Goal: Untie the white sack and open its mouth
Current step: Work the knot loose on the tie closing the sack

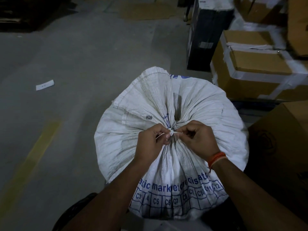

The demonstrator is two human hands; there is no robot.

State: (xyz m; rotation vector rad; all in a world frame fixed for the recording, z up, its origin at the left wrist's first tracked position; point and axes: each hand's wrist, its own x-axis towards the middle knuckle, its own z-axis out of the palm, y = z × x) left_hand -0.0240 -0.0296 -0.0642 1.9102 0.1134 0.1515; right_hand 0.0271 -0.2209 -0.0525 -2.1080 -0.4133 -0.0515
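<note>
The knot [171, 131] is mostly hidden under pinching fingers [164, 133], and the white sack [191, 100] covers its own base.

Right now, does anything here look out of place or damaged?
Only a small white paper slip lying loose on the grey concrete floor, left of the white woven sack. The sack looks intact, its mouth still gathered, both hands pinching its tie.

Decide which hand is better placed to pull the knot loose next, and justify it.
Probably the left hand: a loose strand of the tie already runs through its fingers; the right hand just pinches the knot.
</note>
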